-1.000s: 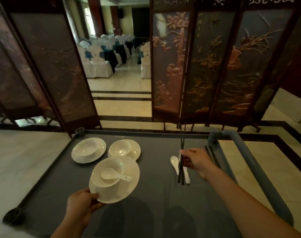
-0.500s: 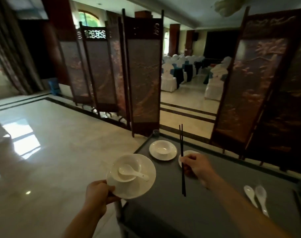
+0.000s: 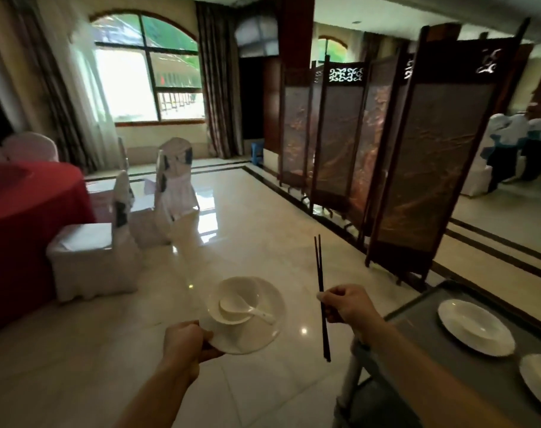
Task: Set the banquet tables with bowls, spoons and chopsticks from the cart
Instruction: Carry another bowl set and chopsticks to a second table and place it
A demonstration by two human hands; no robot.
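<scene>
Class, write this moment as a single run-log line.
left hand: holds plate with bowl and spoon | right hand: holds chopsticks upright | cart: at right | red table: ahead, left

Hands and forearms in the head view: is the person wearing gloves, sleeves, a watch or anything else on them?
Nothing is worn as far as the view shows. The left hand and right hand are both bare, with no gloves. Both forearms are uncovered from the wrist down to the frame's lower edge, so no sleeve shows. No watch, bracelet or ring can be made out, though the picture is somewhat soft.
</scene>
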